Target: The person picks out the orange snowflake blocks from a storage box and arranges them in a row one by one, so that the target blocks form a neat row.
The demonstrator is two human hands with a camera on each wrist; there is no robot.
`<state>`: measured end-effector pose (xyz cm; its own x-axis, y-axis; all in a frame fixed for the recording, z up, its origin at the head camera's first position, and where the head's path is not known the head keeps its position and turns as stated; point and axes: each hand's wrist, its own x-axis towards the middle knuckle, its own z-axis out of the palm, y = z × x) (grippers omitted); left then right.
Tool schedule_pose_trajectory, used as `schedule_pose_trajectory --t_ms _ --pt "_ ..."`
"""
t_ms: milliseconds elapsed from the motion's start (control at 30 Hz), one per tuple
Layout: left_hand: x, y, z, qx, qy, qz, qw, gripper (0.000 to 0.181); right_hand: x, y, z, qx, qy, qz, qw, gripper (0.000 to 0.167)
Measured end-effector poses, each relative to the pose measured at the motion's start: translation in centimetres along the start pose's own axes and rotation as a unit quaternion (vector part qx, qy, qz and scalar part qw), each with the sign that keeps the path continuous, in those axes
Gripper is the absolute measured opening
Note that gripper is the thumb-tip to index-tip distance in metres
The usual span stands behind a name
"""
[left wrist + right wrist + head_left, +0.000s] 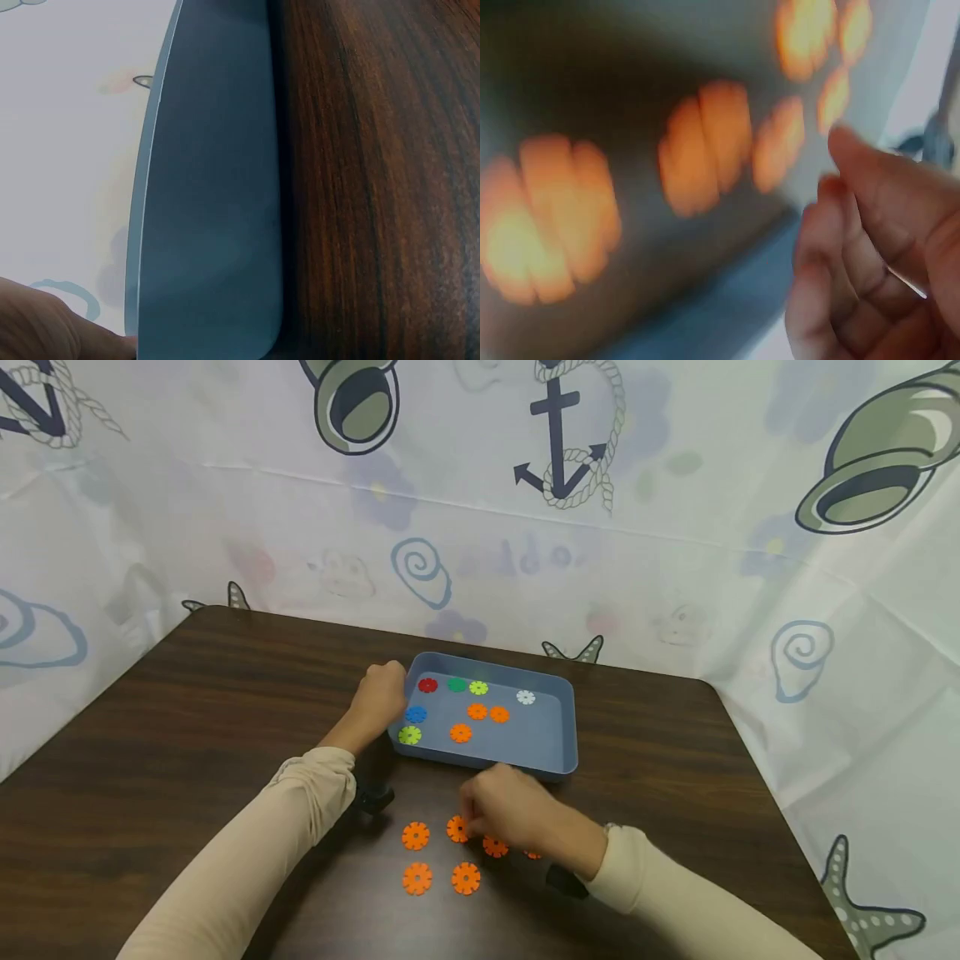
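A blue-grey tray [517,752] stands on the dark wooden table. At its left wall, my left hand [380,697] holds the rim; the left wrist view shows a bit of that hand [45,326] against the tray wall [210,180]. Nearer me, my right hand [513,806] hovers over several orange notched discs [417,878], its fingertips by one orange disc [456,828]. In the blurred right wrist view, the thumb and loosely bent fingers of the right hand [877,240] stand slightly apart, with nothing visible between them.
Inside the tray lie a red disc [427,685], a green disc [457,685], two yellow-green discs [409,735], a blue disc [416,714], a white disc [526,697] and three orange discs [461,733]. A patterned sheet [480,527] hangs behind the table [150,760].
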<state>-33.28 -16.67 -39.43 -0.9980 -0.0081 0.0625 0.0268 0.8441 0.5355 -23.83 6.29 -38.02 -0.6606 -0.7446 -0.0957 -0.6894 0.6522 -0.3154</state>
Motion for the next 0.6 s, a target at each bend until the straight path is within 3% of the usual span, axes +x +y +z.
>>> schedule_pose_trajectory --t_ms 133,200,267,367,433,600 --pt "-0.2 -0.1 0.0 -0.002 -0.002 -0.006 1.0000 0.012 2.3 3.6 -2.9 -0.023 0.047 0.090 0.9946 0.012" --pt "-0.1 -0.1 -0.1 0.004 -0.003 -0.007 1.0000 0.013 3.4 5.7 -3.7 -0.037 0.037 0.136 0.9893 0.025" --pt "-0.1 -0.1 -0.1 0.008 -0.004 -0.009 0.9999 0.014 4.3 7.4 -4.0 -0.051 -0.003 0.164 0.9851 0.040" --pt "-0.2 -0.2 0.0 0.010 -0.007 -0.005 0.9999 0.016 5.5 9.0 -3.7 -0.076 -0.058 0.174 0.9800 0.053" --pt "-0.2 -0.2 0.0 0.009 -0.008 -0.005 0.9999 0.016 6.1 9.5 -3.4 -0.094 -0.075 0.168 0.9785 0.053" --pt "-0.1 -0.2 0.1 0.007 -0.006 -0.004 1.0000 0.016 7.0 9.7 -2.8 -0.130 -0.047 0.149 0.9792 0.038"
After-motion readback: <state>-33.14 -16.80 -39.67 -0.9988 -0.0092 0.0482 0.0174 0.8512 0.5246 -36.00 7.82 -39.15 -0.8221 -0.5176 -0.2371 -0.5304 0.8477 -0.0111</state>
